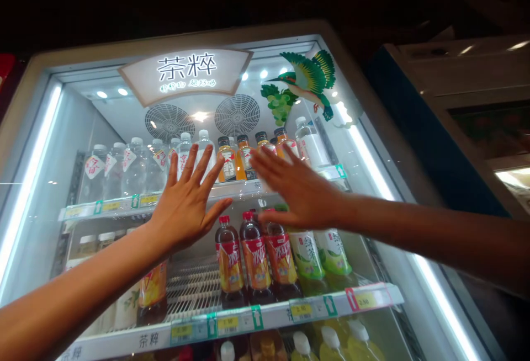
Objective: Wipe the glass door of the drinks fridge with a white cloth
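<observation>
My left hand [188, 203] is raised with fingers spread, in front of the upper shelf [244, 187] of a lit drinks fridge [351, 52]. It holds nothing. My right hand [296, 190] is stretched out beside it, fingers extended and slightly blurred, also holding nothing. Whether either palm touches the glass front I cannot tell. Behind the hands stand clear water bottles [134, 168] and orange drink bottles with dark caps [244, 157]. Below them are red-labelled tea bottles [256, 253] and green tea bottles [308, 256], partly hidden by my right hand.
Price tags line the lower shelf edge [232, 325], with yellow bottles [331, 341] beneath it. A fan-shaped sign [186, 77] and a bird picture [308, 82] are at the fridge top. Another cabinet [476, 90] stands at the right.
</observation>
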### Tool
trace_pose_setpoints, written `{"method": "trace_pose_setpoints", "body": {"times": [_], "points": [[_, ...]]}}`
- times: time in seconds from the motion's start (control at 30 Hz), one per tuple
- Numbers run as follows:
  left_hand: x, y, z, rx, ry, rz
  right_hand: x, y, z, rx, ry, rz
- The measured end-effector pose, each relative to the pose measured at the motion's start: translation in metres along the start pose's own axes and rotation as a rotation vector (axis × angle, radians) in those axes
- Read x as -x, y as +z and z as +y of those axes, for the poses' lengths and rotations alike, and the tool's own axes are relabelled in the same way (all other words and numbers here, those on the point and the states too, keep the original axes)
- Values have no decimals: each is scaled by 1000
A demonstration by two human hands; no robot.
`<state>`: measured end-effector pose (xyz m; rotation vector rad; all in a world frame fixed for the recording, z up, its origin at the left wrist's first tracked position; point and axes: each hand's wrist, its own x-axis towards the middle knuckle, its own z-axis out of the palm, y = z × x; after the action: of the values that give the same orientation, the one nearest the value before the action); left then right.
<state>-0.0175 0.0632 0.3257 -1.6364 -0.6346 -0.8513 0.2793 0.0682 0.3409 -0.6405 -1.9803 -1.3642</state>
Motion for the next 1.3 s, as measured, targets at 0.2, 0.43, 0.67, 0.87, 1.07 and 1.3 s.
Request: {"method": "trace_pose_setpoints", "body": {"times": [0.2, 0.43, 0.67, 0.87, 1.07, 1.3], "points": [[34, -11, -18, -41, -28, -42, -36, 11, -32, -2, 125, 43], [73, -31, -51, -103, -77, -78, -65, 28, -84, -67, -240, -3], [122, -54, -88, -201, -121, -122, -96, 49, -134, -109, -369, 35], [171, -74, -114, -258, -166, -166, -136, 62, -157, -75, -170, 162], [212, -90, -126, -229, -213, -192, -167, 72, -206, -95, -472, 94], [252, -94, -118, -139, -290, -158, -147, 90, -277, -111, -271, 126]]}}
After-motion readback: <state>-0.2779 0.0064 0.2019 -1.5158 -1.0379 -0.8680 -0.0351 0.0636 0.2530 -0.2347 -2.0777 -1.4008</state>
